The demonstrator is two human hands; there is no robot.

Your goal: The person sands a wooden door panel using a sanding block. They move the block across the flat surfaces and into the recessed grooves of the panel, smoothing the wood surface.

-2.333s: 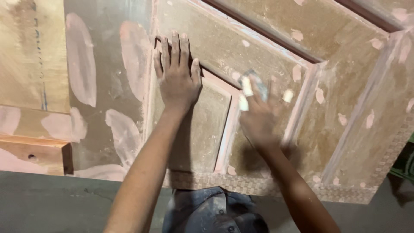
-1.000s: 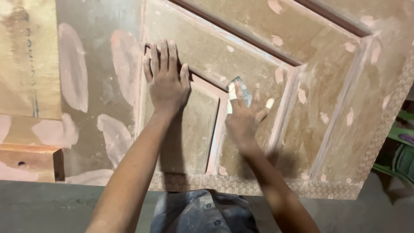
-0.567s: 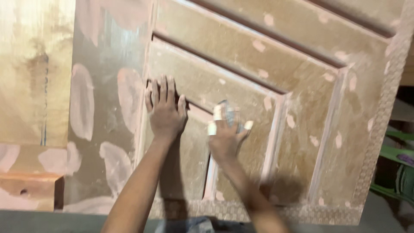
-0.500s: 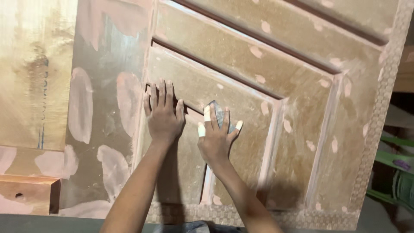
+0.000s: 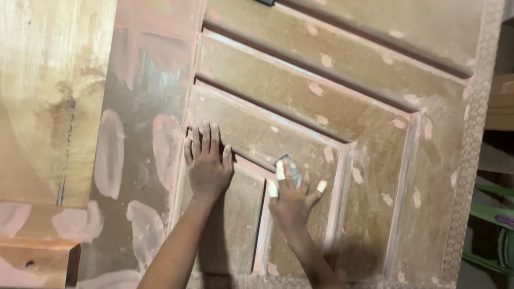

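Note:
A brown panelled wooden door (image 5: 332, 107) with pinkish filler patches stands in front of me. My left hand (image 5: 206, 163) lies flat on it, fingers spread upward, at the corner of a recessed panel. My right hand (image 5: 293, 199) presses a small grey piece of sandpaper (image 5: 289, 163) against the panel just right of a raised moulding strip (image 5: 262, 225). Several of its fingertips carry pale tape or filler. Both forearms reach up from the bottom of the view.
A bare plywood sheet (image 5: 48, 96) leans at the left, with a filler-smeared board (image 5: 134, 160) beside the door. The door's right edge has a patterned carved border (image 5: 471, 155). Green items (image 5: 495, 214) show at the far right.
The view has shifted so the door sits further right and higher. My right hand with the sandpaper moved left and down along the panel, closer to my left hand, which stays flat.

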